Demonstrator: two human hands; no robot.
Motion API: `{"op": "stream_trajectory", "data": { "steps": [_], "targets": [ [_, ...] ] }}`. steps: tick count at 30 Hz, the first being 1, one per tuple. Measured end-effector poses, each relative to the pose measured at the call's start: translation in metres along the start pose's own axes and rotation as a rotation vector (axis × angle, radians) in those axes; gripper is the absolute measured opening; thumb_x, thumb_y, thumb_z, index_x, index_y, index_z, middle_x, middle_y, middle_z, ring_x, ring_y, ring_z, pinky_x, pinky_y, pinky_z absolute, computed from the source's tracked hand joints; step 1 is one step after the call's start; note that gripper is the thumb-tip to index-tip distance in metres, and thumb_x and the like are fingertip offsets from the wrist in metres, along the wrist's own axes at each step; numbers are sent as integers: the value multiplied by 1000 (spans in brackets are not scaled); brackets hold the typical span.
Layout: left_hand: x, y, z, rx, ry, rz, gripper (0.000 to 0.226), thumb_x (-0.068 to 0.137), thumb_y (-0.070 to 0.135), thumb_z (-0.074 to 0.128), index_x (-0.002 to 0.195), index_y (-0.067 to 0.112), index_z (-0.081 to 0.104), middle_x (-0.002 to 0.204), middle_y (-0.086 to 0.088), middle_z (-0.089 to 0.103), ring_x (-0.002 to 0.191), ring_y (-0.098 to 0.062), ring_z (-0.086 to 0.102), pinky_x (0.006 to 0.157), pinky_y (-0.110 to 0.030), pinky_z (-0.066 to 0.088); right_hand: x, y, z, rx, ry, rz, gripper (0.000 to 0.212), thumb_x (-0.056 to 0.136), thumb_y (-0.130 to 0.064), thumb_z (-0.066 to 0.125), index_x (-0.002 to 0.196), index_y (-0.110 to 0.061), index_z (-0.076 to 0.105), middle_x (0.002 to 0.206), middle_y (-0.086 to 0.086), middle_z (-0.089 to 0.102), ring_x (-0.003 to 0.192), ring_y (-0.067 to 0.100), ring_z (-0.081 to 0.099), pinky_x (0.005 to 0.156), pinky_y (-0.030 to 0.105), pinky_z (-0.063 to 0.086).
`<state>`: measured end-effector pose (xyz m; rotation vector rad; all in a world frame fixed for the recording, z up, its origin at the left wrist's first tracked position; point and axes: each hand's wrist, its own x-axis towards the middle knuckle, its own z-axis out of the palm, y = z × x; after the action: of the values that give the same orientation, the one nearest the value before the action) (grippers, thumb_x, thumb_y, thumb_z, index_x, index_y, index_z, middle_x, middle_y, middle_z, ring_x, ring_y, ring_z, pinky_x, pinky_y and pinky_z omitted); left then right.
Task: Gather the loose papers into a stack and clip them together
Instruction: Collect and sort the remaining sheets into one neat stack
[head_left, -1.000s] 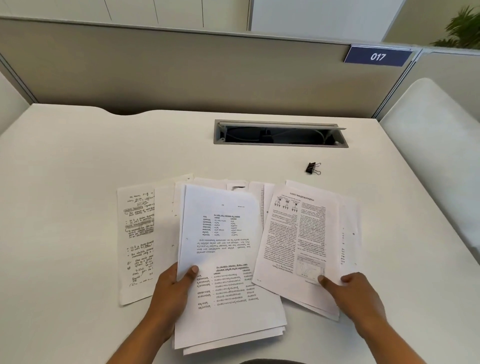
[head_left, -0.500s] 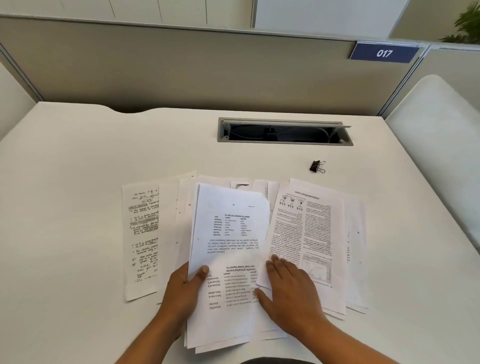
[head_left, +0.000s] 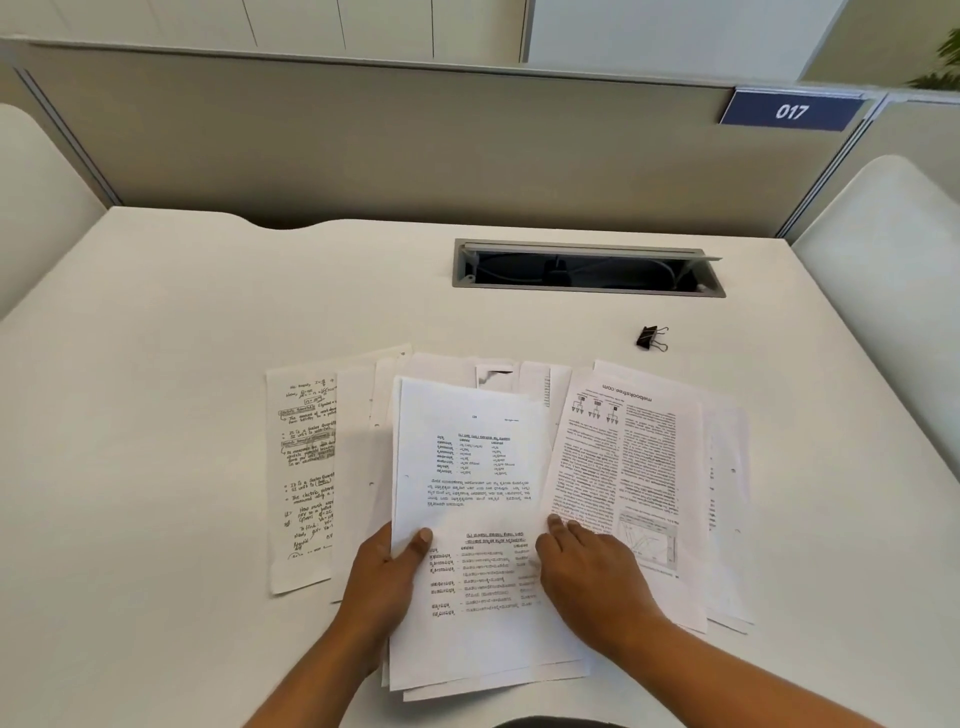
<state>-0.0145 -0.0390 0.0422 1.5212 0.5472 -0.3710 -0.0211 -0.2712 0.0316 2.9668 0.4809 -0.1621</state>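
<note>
The left hand (head_left: 384, 587) pinches the left edge of the middle sheaf of papers (head_left: 467, 467), thumb on top; the right hand (head_left: 592, 577) lies flat on them, fingers straight. They fan across the table (head_left: 156, 364). Light, limp and slippery, they are probably best squared by their edges. The binder clip (head_left: 649, 339) lies apart, beyond them.

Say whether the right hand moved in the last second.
Yes. The right hand went left: before right of the binder clip, now left of it.
</note>
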Motion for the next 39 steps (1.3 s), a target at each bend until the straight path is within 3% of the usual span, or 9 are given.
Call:
{"op": "stream_trajectory", "data": {
  "steps": [4,11,14,19,25,28,33,36,39],
  "targets": [
    [-1,-1,0,-4,8,-2,14,101,22,59,111,23,70,101,0,81,93,-24,77,86,-51,61,-5,-1,-6,50,4,5,33,70,-42,76,85,-13,74,99,11,77,78,26,75,53,37,60],
    [-3,1,1,-7,12,4,13,102,22,59,107,26,69,98,2,81,91,-21,77,82,-46,62,3,-10,0,72,139,-34,20,60,-14,81,78,-11,72,87,9,76,64,26,70,48,34,55],
    [-2,2,1,1,13,-6,13,102,23,59,107,27,69,102,1,80,93,-22,77,84,-47,62,7,-11,-7,228,220,-9,11,69,-20,76,74,-17,66,66,-3,65,50,20,60,40,29,47],
    [-1,2,1,-14,13,5,19,101,25,60,117,24,69,105,0,80,95,-22,77,87,-48,61,5,-32,-36,378,348,-178,20,86,-31,57,94,-19,70,73,-5,72,55,19,65,43,30,50],
    [-3,9,0,-31,-55,-82,39,102,56,39,114,35,69,106,11,77,102,-15,72,91,-36,55,0,-57,-41,430,173,-516,27,94,-36,46,107,-20,64,94,-3,75,72,19,68,59,28,57],
    [-1,11,1,-70,-67,-98,27,102,46,49,112,32,70,103,10,79,97,-14,75,79,-30,57,2,-58,-44,440,-5,-516,36,100,-43,35,116,-23,61,109,-2,73,87,23,69,75,34,58],
    [3,3,-3,81,-9,-5,20,102,23,57,119,28,67,109,7,76,100,-15,73,80,-30,58,5,-53,-49,571,-182,-426,44,94,-58,40,125,-33,57,125,-7,67,110,17,62,96,33,49],
    [1,6,-7,-17,9,15,16,100,17,60,112,22,70,105,-1,80,96,-22,77,87,-44,61,7,-37,-44,746,80,-164,50,90,-56,52,135,-33,51,139,-15,56,125,4,52,106,30,45],
    [0,12,-13,-118,-3,24,18,99,16,62,115,17,69,106,-3,80,99,-26,76,89,-47,61,19,-15,-44,873,265,219,75,88,-50,64,150,-24,32,151,-16,33,139,1,31,116,27,27]
  ]
}}
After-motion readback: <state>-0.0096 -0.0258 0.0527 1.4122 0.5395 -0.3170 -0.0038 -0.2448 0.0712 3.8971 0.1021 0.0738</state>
